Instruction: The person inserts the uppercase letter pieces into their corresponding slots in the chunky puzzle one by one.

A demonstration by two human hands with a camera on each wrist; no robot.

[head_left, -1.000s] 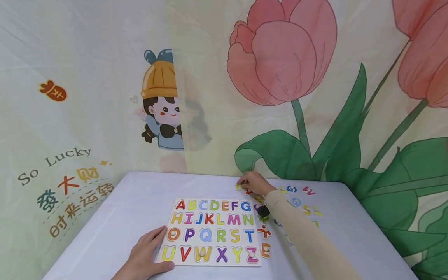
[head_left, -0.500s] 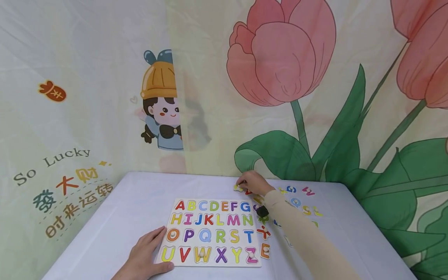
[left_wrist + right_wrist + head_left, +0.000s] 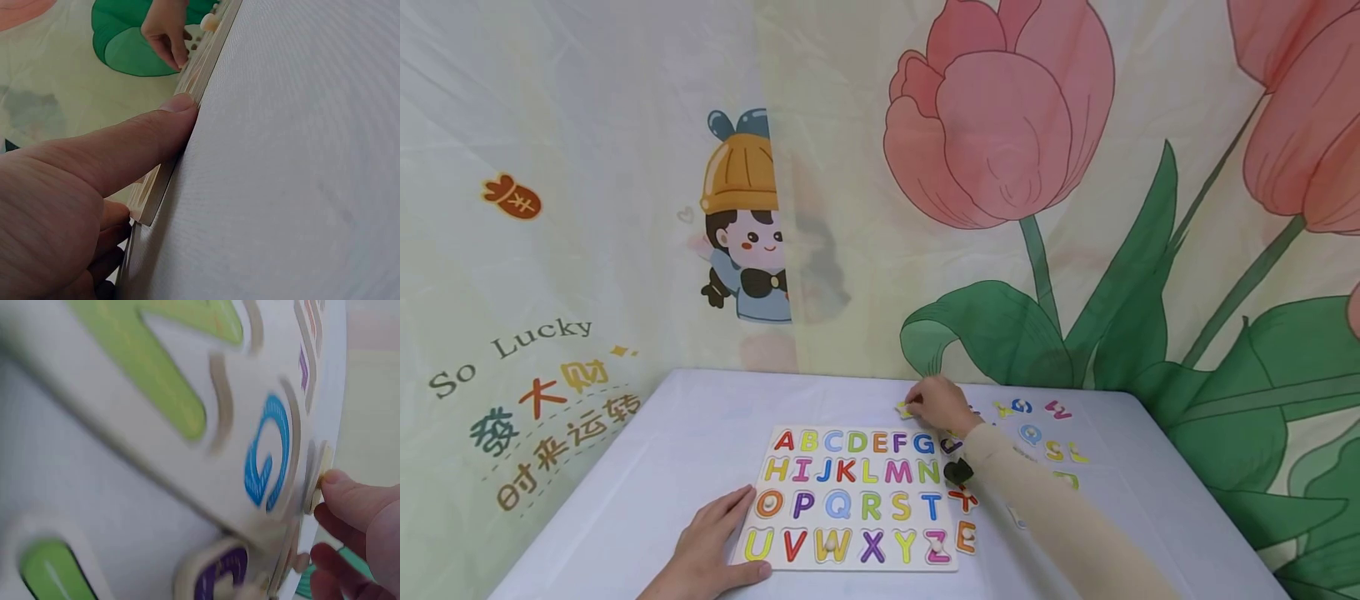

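Note:
In the head view, an alphabet puzzle board (image 3: 850,500) lies on the table. My left hand (image 3: 703,546) rests at its near left corner, fingers along the left side, thumb on the near edge; the left wrist view shows the thumb (image 3: 144,140) touching that edge. Beyond the board's far right corner, my right hand (image 3: 938,404) pinches a yellowish letter piece (image 3: 904,409) by its knob, low over the table. I cannot tell which letter it is. In the right wrist view, the piece (image 3: 319,481) is seen edge-on. Knobbed O (image 3: 769,504), W (image 3: 832,547) and Z (image 3: 937,547) pieces sit in the board.
Loose letter pieces lie right of the board, among them an orange E (image 3: 966,537), a red one (image 3: 962,500), a light blue Q (image 3: 1031,434) and a pink one (image 3: 1058,409). The right forearm covers some. A printed curtain (image 3: 850,208) hangs behind the table (image 3: 700,425).
My right hand has drawn slightly nearer to the board with the yellowish piece, whose angle has changed. The left hand and the board stay in place.

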